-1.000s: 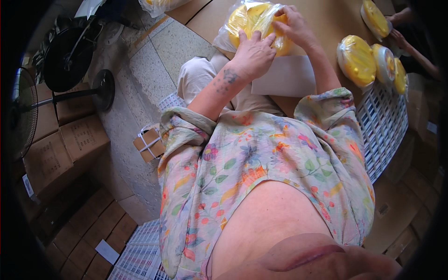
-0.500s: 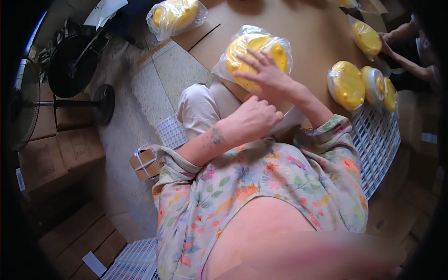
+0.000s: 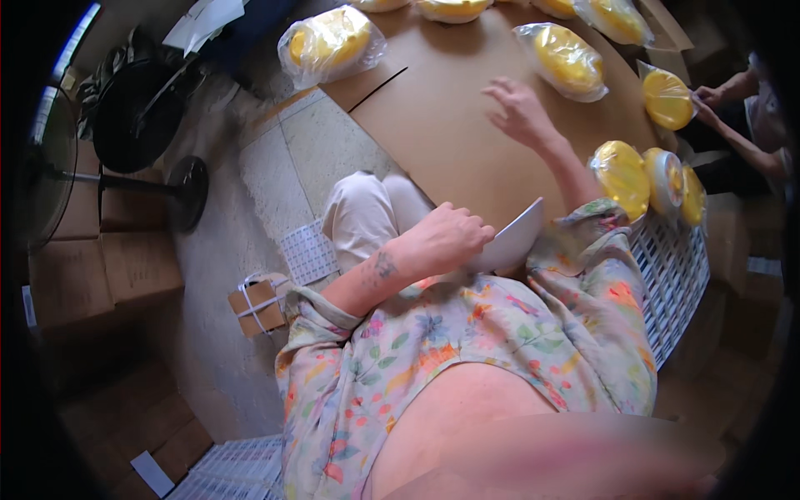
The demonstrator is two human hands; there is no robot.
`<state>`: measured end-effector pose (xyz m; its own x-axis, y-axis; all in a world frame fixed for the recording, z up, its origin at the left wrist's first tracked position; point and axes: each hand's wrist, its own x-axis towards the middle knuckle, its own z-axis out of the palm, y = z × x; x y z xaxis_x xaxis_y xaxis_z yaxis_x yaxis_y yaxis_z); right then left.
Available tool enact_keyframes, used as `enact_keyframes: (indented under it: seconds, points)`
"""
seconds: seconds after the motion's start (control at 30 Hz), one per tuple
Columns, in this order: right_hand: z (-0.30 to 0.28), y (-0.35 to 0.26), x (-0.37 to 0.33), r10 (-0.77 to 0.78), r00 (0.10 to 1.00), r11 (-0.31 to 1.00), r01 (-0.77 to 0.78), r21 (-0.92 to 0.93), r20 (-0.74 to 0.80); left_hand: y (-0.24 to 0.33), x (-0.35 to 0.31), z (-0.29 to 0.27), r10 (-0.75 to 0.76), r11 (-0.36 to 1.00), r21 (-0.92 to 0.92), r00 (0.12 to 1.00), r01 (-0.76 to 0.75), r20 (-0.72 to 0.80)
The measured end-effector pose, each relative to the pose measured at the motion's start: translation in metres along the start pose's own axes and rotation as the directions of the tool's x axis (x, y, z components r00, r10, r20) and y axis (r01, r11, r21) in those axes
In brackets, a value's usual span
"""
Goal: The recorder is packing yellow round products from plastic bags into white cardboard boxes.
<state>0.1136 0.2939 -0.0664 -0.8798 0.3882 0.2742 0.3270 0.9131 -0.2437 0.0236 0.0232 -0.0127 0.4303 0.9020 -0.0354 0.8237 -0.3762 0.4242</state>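
My left hand (image 3: 446, 239) is closed over my lap, its fingers curled at the edge of a white sheet (image 3: 518, 237) that sticks up beside them. The far side of that sheet is all that shows of it. Above the brown cardboard tabletop (image 3: 450, 142) my right hand (image 3: 523, 115) hovers, fingers apart and holding nothing. Beyond it lies a round yellow item in a clear plastic bag (image 3: 570, 61), not touched by the hand. Another bagged yellow item (image 3: 329, 43) rests at the table's far left corner.
More bagged yellow items (image 3: 621, 179) stand at the right by a white woven surface (image 3: 671, 275). Across the table a person's hands (image 3: 707, 102) hold a bagged yellow item (image 3: 667, 98). At left are a pedestal fan (image 3: 187, 193), cartons (image 3: 137, 271) and a patterned sheet (image 3: 309, 252).
The bagged yellow item in front of me has moved away to the far right of the table. My right hand has come off it and lifted; my left hand stays at my lap.
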Motion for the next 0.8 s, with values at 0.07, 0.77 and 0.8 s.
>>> enact_keyframes:
  seconds: [0.07,0.77,0.8]
  points:
    - [0.012,-0.004,0.003,-0.004,1.0,0.998,0.003,0.07,0.017,0.0,0.0,-0.004,-0.005,1.0,-0.008,1.0,0.005,0.017]
    - [0.079,0.11,0.163,0.548,0.626,-0.522,-0.263,0.812,0.555,-0.032,-0.015,0.005,-0.129,0.988,-0.082,0.991,0.131,0.03]
    - [0.083,0.117,0.18,0.544,0.628,-0.523,-0.264,0.81,0.556,-0.036,-0.015,0.007,-0.148,0.984,-0.09,0.988,0.151,0.041]
